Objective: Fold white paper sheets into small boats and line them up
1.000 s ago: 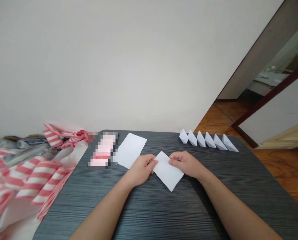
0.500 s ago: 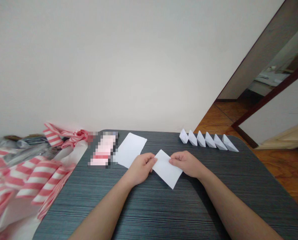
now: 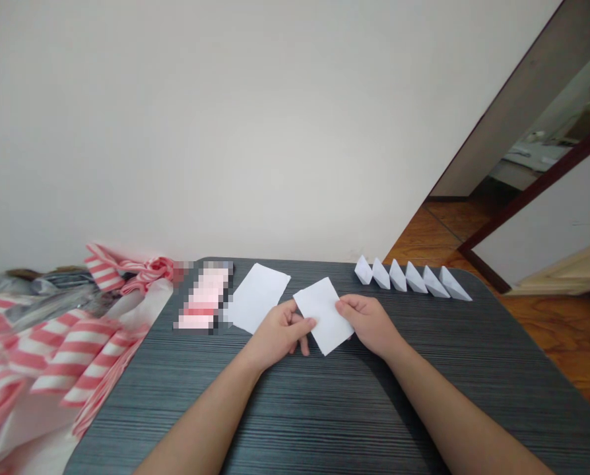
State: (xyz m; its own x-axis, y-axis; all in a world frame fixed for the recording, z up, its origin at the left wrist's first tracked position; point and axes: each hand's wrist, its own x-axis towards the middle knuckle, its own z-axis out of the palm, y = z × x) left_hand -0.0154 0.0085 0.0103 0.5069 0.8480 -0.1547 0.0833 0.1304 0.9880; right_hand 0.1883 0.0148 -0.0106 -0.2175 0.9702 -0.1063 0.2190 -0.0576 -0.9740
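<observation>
A small white sheet of paper [image 3: 325, 318], roughly square, is held tilted above the dark table between my two hands. My left hand [image 3: 279, 335] has its thumb on the paper's left edge, with the fingers partly behind it and the lower ones loosely bent. On the opposite edge, my right hand [image 3: 371, 323] pinches the paper between thumb and curled fingers. Just beyond my left hand lies a pile of white paper [image 3: 259, 295]. Several folded white paper pieces [image 3: 416, 277], pointed like little boats, stand in a row at the table's far right.
The dark wood-grain table [image 3: 295, 422] meets a pale wall [image 3: 275, 132] at its back edge. A blurred-out pink and white object [image 3: 206, 297] lies at the far left. Red-and-white striped cloth [image 3: 77, 343] is heaped beside the table; wooden floor [image 3: 562, 330] shows at right.
The paper has turned in my hands and shifted slightly left and up. My left fingers have loosened and spread beneath its edge, while my right hand still pinches it.
</observation>
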